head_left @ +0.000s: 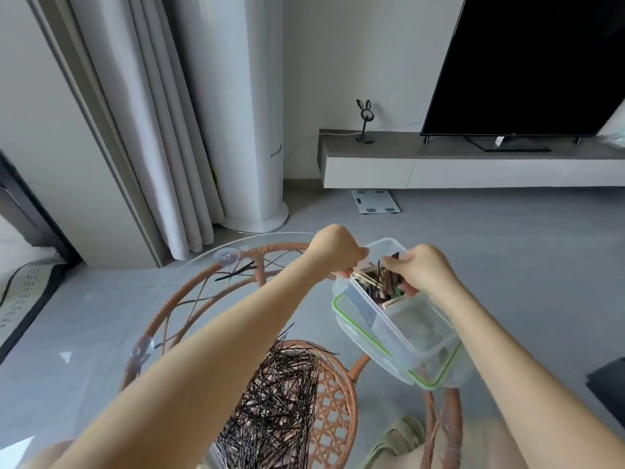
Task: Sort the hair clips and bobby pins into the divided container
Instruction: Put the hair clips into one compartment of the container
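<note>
Divided container, clear, sits on a green-rimmed lid at the right edge of the glass desk. Far compartment holds dark hair clips. Left hand pinches a pale clip bundle at the rim. Right hand curls among the clips; grip unclear. Bobby pins heaped nearby.

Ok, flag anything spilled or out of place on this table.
A few stray bobby pins lie at the far edge of the glass table, beside a suction cup, well apart from the main pile near you. Nothing looks damaged.
</note>
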A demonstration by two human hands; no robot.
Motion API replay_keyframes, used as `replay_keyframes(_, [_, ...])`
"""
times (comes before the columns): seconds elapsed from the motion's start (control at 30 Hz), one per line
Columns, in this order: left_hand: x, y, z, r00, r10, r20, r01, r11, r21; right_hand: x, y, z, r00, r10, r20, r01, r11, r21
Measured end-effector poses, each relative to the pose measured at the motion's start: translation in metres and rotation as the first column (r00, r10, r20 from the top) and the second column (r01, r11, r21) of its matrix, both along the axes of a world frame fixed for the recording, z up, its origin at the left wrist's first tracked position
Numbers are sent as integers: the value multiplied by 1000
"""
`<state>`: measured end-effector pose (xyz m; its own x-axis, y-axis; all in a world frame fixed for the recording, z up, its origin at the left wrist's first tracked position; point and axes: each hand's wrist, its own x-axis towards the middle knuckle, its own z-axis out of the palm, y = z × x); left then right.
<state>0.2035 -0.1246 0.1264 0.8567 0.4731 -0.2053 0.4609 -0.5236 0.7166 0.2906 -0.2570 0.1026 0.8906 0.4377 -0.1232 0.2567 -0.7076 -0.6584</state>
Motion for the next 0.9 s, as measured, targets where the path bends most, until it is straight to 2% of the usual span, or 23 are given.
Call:
replay_keyframes(0.07, [6, 23, -7, 998, 39, -42, -29, 978, 206, 1, 6, 4, 978, 5, 210, 21, 993, -120])
replay_keyframes(0.13, [-4, 52, -18, 994, 60, -95, -13, 900, 436, -7, 12, 9, 942, 35, 334, -24, 999, -40])
replay_keyframes(0.17, [-13, 69, -25, 986, 87, -142, -7, 874, 486, -15, 15, 11, 933, 64, 353, -73, 997, 12])
replay_keyframes(0.23, [-34, 103, -42, 952, 172, -253, -22, 864, 503, -31, 24, 12, 923, 150, 355, -182, 982, 58])
replay_keyframes(0.33, [-57, 142, -64, 871, 162, -463, 105, 860, 499, -54, 38, 3, 891, 322, 321, -354, 934, 45])
replay_keyframes(0.43, [-64, 145, -81, 918, 116, -378, 87, 874, 478, -68, 49, -13, 859, 423, 288, -442, 897, 1])
replay_keyframes(0.57, [-71, 127, -87, 942, 91, -323, 76, 880, 468, -79, 57, -30, 877, 421, 233, -432, 902, -3])
replay_keyframes(0.63, [-75, 112, -75, 981, 27, -192, 39, 942, 335, -83, 58, -33, 892, 402, 209, -415, 910, 20])
replay_keyframes(0.7, [-78, 94, -58, 999, 43, 6, -43, 999, 10, -87, 60, -32, 894, 421, 153, -437, 896, 85])
replay_keyframes(0.73, [-80, 84, -48, 996, 68, 63, -56, 982, -178, -90, 60, -28, 893, 439, 101, -450, 877, 166])
replay_keyframes(0.8, [-83, 68, -34, 987, 121, 102, -54, 863, -501, -93, 57, -20, 888, 459, -14, -414, 812, 411])
replay_keyframes(0.83, [-82, 62, -28, 984, 151, 100, -62, 800, -596, -92, 54, -16, 893, 448, -37, -371, 781, 503])
replay_keyframes(0.9, [-80, 52, -18, 978, 186, 93, -66, 700, -711, -88, 45, -6, 913, 408, -24, -321, 752, 576])
